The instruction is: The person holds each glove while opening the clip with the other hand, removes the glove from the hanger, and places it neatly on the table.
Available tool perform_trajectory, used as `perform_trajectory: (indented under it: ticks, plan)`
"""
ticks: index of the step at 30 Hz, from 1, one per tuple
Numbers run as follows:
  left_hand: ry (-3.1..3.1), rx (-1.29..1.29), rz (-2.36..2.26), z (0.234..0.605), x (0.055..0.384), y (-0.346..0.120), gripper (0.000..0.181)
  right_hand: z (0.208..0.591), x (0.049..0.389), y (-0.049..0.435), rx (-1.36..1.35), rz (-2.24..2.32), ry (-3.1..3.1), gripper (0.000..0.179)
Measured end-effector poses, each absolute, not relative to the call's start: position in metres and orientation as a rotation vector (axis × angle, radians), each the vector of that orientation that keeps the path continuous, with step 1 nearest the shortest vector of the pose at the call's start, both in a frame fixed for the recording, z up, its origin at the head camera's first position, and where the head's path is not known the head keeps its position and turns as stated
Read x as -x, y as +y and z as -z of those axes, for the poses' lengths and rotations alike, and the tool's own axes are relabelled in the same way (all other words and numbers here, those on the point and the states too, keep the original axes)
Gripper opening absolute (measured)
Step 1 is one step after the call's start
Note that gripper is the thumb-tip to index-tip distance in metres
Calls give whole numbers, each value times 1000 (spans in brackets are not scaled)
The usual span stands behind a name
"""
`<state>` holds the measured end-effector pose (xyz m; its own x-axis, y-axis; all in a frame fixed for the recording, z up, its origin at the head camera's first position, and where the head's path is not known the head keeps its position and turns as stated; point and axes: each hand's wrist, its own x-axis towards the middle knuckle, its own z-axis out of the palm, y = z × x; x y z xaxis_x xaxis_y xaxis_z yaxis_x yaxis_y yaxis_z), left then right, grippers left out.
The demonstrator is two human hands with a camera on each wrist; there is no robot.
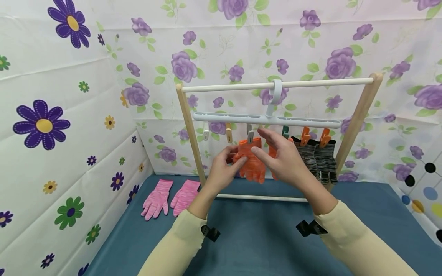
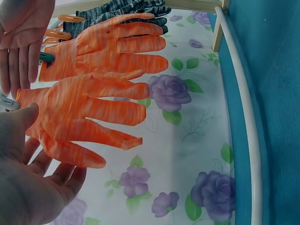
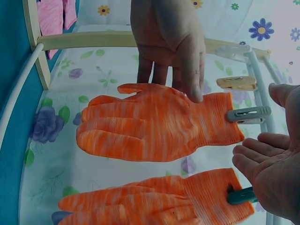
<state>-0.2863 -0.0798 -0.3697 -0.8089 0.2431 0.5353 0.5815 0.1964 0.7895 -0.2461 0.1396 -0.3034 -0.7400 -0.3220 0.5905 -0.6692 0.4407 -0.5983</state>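
An orange glove [image 1: 254, 165] hangs fingers-down from a grey clip [image 1: 250, 136] at its cuff. My left hand [image 1: 220, 170] holds this glove at its side, thumb on the near face near the cuff and fingers behind, partly hidden by it. Right of it, my right hand [image 1: 284, 155] is raised with palm turned toward the glove, fingers extended and nothing held. Behind the right hand a second orange glove [image 2: 112, 49] hangs from a green clip [image 3: 241, 196]. The clips hang from a pale hanger [image 1: 235, 118].
The hanger hooks over the white top rod [image 1: 224, 87] of a wooden-sided rack [image 1: 359, 115]. Black-grey gloves [image 1: 326, 157] hang at right on orange clips [image 1: 324, 137]. White [image 1: 206, 134] and yellow clips [image 1: 228, 133] hang at left. Two pink gloves [image 1: 159, 199] lie on the blue table [image 1: 248, 237].
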Motion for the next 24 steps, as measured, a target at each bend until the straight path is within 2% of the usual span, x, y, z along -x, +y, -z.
perform_trajectory:
  ticks: [16, 24]
  plan:
    - [-2164, 784, 1721, 368, 289, -74, 24, 304, 269, 126, -803, -1547, -2240, 54]
    - [-2163, 811, 1723, 369, 289, -74, 22, 305, 272, 123, -794, -1681, -2174, 52]
